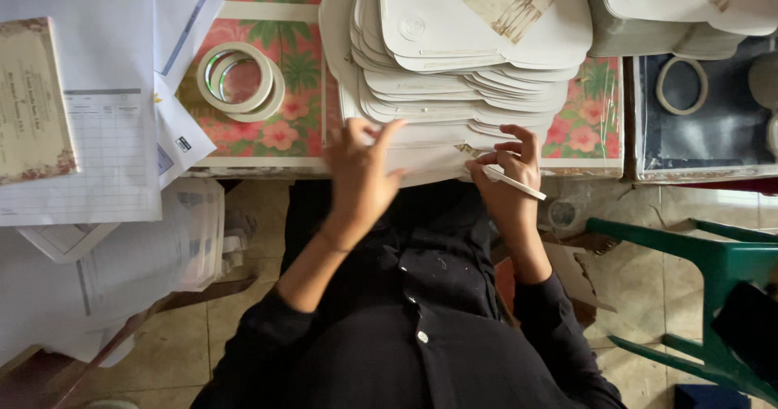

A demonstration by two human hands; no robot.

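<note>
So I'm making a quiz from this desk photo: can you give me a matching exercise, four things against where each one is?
Things:
1. tape rolls
2. white strip
3. stack of white cards
4. green chair

Places:
A. on the floor at the right
B. on the flowered tablecloth, left of the stack
C. in the right hand
D. in the middle of the table, under the left hand

Pairs: 1-B, 2-C, 3-D, 4-A

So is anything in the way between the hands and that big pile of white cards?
Nothing visible. The left hand already lies on the near edge of the pile of white cards. The right hand, holding a thin white stick, touches that edge too.
</note>
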